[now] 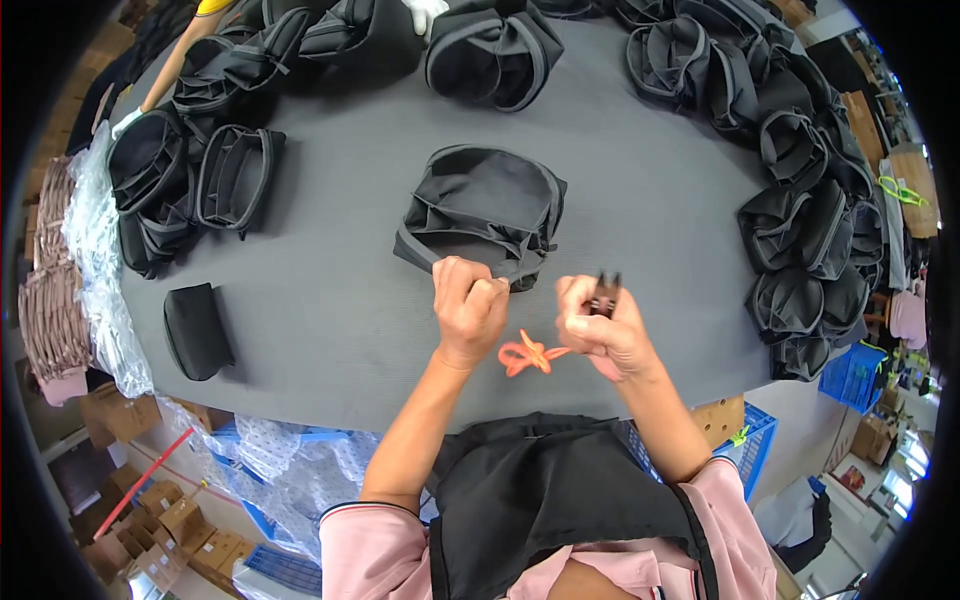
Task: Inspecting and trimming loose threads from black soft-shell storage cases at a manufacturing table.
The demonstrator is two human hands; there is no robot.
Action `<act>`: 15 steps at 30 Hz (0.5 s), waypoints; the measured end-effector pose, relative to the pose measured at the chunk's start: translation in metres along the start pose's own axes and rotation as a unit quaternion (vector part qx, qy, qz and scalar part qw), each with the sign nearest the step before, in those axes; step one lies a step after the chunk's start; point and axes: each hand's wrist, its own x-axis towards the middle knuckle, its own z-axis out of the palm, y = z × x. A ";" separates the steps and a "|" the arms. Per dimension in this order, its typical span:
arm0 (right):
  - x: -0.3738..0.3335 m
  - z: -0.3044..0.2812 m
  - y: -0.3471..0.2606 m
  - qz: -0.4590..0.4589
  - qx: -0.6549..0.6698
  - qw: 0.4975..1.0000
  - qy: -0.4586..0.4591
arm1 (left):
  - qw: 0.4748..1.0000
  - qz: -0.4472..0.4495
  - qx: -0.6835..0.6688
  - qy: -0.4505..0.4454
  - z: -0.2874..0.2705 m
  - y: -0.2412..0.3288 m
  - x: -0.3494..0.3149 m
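While the near edge of an open black bag (pixel 492 188) is pinched by the left hand (pixel 468 312), a small dark tool (pixel 604 295) is held in the right hand (pixel 606 330). The fingers of the left hand are curled in tight on the cloth. The fingers of the right hand are wrapped around the tool, and its two tips are pointed away from the body. A loop of orange string (pixel 533 353) is seen between the hands, with one end by the right hand; whether it is tied to the tool cannot be told. The open black bag is set in the middle of the gray table (pixel 650 200), with its mouth turned up, and thin walls can be seen inside it. On the left, a small closed bag (pixel 198 332) is placed near the table's edge. More black bags (pixel 795 230) are heaped along the right side, and others are placed at the far left. At the far edge, a white glove (pixel 425 12) is worn by another person, beside a big round bag (pixel 495 55).
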 end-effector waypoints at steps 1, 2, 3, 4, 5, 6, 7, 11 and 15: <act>0.002 0.003 0.004 -0.026 -0.101 0.992 0.075 | 1.000 -0.010 0.002 0.004 -0.004 -0.001 0.001; 0.003 0.005 0.007 -0.055 -0.201 0.966 0.153 | 1.000 -0.018 -0.001 0.008 -0.006 -0.002 0.003; 0.004 0.007 0.010 -0.057 -0.200 0.966 0.154 | 1.000 -0.015 -0.002 0.006 -0.010 -0.003 0.004; 0.006 0.009 0.015 -0.047 -0.252 0.949 0.186 | 1.000 -0.020 -0.005 0.003 -0.016 -0.004 0.005; 0.009 0.012 0.021 -0.034 -0.304 0.928 0.214 | 1.000 -0.027 -0.006 0.000 -0.023 -0.005 0.004; 0.015 0.018 0.026 -0.033 -0.303 0.930 0.208 | 1.000 -0.027 0.001 0.001 -0.030 -0.007 0.003; 0.023 0.026 0.031 -0.089 -0.425 0.879 0.197 | 0.999 -0.040 0.001 -0.009 -0.038 -0.009 0.002; 0.059 0.033 0.071 -0.203 -0.561 0.783 0.176 | 0.994 -0.097 -0.008 -0.056 -0.070 -0.012 0.001; 0.060 0.006 0.095 -0.209 -0.502 0.808 0.228 | 0.977 -0.138 0.160 0.009 -0.153 -0.023 0.002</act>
